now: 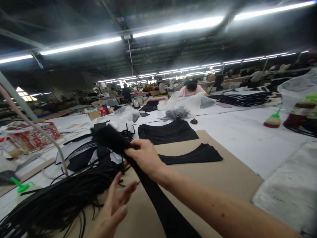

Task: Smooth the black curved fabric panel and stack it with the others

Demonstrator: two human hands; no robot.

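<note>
My right hand (145, 157) is closed round a long black fabric piece (158, 198), pinching it near its upper end. That end sticks out to the left and is blurred, while the rest hangs down towards me past the bottom edge. Below it, my left hand (115, 205) has its fingers spread and holds nothing. A curved black fabric piece (195, 154) lies on the brown board (218, 188) beyond my right wrist. Behind that lies a stack of similar black pieces (168, 132). To the left of my left hand is a heap of thin black strips (61, 195).
Green-capped bottles (272, 120) stand on the white table (235, 129) at right; another green nozzle (22, 186) shows at lower left. A patterned basket (34, 135) is at left. Clear plastic bags (185, 105) lie in front of a person (192, 88) across the table.
</note>
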